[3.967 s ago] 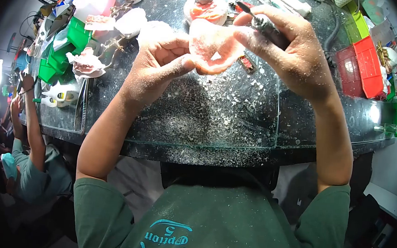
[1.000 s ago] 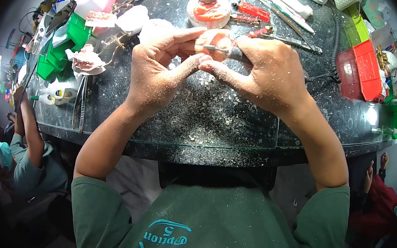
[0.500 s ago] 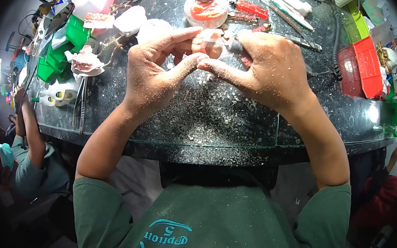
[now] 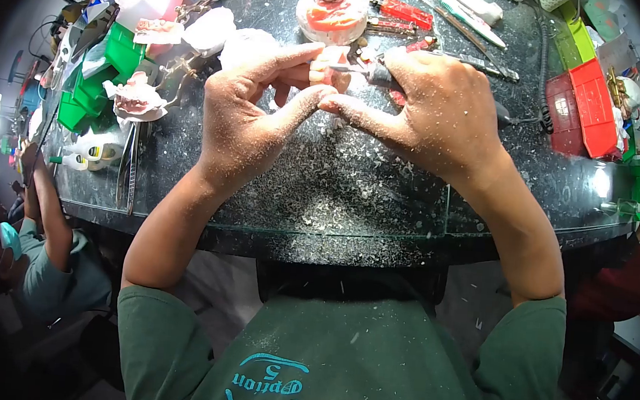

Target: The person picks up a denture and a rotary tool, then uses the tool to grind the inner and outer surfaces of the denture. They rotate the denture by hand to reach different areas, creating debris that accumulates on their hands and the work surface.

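Note:
My left hand (image 4: 245, 119) pinches a small pink denture piece (image 4: 322, 71) between thumb and fingers. Wrapped round a dark rotary handpiece (image 4: 380, 74) is my right hand (image 4: 443, 112), whose thumb tip meets the left thumb. The handpiece's thin metal bit (image 4: 345, 67) points left and reaches the pink piece; exact contact is hard to make out. Pale dust covers both hands, and shavings (image 4: 337, 179) lie on the dark table below them.
A round jar (image 4: 333, 17) stands beyond my hands. Green bins (image 4: 91, 95), a plaster model (image 4: 138, 99), small bottles (image 4: 98, 152) and tweezers (image 4: 128, 170) are at left. Red bins (image 4: 594, 109) sit at right. A co-worker (image 4: 49, 254) is at far left, another (image 4: 622, 280) at far right.
The pink piece has tilted slightly in my left hand, and the bit now shows clearly against it. The left co-worker's masked head has come into view; the right co-worker has shifted.

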Tool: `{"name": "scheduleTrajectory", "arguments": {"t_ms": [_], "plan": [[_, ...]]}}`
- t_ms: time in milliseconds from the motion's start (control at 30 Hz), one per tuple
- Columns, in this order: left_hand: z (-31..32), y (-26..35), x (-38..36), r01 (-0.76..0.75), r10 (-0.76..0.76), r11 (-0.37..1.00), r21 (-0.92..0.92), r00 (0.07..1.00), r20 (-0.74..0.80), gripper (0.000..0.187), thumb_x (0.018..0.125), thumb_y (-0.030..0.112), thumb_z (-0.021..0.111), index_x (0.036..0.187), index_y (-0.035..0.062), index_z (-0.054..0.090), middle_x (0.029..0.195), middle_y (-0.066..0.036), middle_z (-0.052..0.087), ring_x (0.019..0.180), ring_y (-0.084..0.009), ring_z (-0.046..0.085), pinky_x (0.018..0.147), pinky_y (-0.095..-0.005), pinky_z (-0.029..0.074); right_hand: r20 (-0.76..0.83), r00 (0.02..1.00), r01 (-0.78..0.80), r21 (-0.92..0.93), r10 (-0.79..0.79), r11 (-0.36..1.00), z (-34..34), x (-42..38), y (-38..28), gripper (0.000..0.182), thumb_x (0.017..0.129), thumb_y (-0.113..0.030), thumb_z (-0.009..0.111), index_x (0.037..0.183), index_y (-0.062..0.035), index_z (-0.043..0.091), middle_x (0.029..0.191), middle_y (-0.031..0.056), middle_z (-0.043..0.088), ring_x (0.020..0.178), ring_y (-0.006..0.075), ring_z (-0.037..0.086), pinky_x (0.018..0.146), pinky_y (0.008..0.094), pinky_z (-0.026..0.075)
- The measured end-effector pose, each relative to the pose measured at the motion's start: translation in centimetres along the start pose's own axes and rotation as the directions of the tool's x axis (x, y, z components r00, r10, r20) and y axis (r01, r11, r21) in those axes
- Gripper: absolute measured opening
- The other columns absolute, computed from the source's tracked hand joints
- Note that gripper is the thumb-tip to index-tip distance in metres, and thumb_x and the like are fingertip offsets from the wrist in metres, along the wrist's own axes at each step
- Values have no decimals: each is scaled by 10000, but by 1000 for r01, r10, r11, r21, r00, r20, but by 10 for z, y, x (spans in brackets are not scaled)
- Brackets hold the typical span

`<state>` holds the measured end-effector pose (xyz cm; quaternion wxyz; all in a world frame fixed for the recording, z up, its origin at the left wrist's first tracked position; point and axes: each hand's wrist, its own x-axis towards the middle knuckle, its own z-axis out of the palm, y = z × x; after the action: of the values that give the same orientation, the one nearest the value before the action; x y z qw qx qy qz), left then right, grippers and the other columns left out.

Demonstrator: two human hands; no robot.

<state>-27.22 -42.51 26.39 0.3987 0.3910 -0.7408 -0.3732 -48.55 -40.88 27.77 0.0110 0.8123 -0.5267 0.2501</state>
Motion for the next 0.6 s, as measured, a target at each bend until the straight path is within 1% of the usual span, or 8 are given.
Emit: {"name": "scheduleTrajectory", "arguments": {"t_ms": [167, 267, 300, 367, 400, 500, 567, 600], "plan": [[0, 1, -1, 1, 0, 999, 39, 1000, -13, 412, 840, -51, 707, 1237, -74, 601, 1053, -154, 711, 979, -164, 671, 895, -288, 520, 15, 1000, -11, -26, 11, 1000, 0, -1, 0, 583, 800, -634, 659, 775, -52, 656, 671, 137, 634, 635, 322, 653, 575, 399, 509], [-1, 4, -1, 9, -8, 996, 85, 1000, -18, 409, 840, -43, 712, 1234, -68, 605, 1048, -145, 715, 981, -154, 668, 897, -280, 517, 16, 1000, -14, -4, 14, 1000, 1, -2, -2, 588, 796, -637, 662, 762, -50, 651, 665, 133, 631, 629, 320, 651, 573, 398, 509], [-1, 5, -2, 13, -12, 995, 103, 1000, -17, 408, 841, -41, 713, 1234, -67, 606, 1046, -142, 717, 983, -151, 667, 898, -277, 515, -3, 1000, -1, -14, 1, 1000, 2, -1, -1, 631, 798, -667, 638, 744, -38, 657, 646, 138, 628, 614, 315, 658, 557, 395, 518], [2, -7, 1, -86, 90, 995, 59, 993, -76, 355, 826, 21, 739, 1168, -31, 657, 974, -95, 746, 848, -80, 659, 709, -224, 463, -38, 999, 24, -35, -25, 999, 3, 0, 2, 720, 801, -725, 590, 710, -15, 668, 608, 149, 622, 585, 304, 674, 524, 388, 535], [3, -11, 2, -136, 139, 990, 39, 984, -108, 330, 819, 51, 752, 1135, -14, 682, 937, -71, 761, 781, -44, 655, 615, -198, 437, -31, 999, 19, -28, -20, 999, 3, 0, 1, 721, 800, -726, 590, 712, -15, 669, 607, 150, 623, 584, 303, 675, 524, 388, 535], [2, -9, 1, -87, 94, 994, 73, 990, -104, 326, 813, 60, 761, 1123, -12, 689, 930, -65, 762, 759, -42, 646, 602, -198, 433, -3, 1000, 6, -24, -6, 1000, 3, 0, -1, 720, 799, -725, 591, 722, -14, 672, 609, 152, 626, 584, 302, 676, 526, 387, 537], [0, -2, -1, -12, 17, 997, 77, 998, -60, 374, 829, -1, 734, 1188, -43, 642, 983, -104, 742, 906, -99, 654, 798, -242, 481, 32, 999, -4, -48, 6, 999, 1, 0, 0, 713, 807, -719, 588, 734, -14, 674, 614, 152, 631, 587, 302, 678, 530, 386, 538], [0, 1, -2, 25, -22, 996, 80, 999, -39, 399, 837, -32, 721, 1221, -59, 618, 1010, -124, 732, 979, -128, 658, 896, -263, 505, 10, 1000, 6, -38, -6, 999, 2, 0, -1, 708, 809, -714, 590, 733, -15, 674, 613, 151, 630, 590, 302, 679, 532, 386, 539]]}}
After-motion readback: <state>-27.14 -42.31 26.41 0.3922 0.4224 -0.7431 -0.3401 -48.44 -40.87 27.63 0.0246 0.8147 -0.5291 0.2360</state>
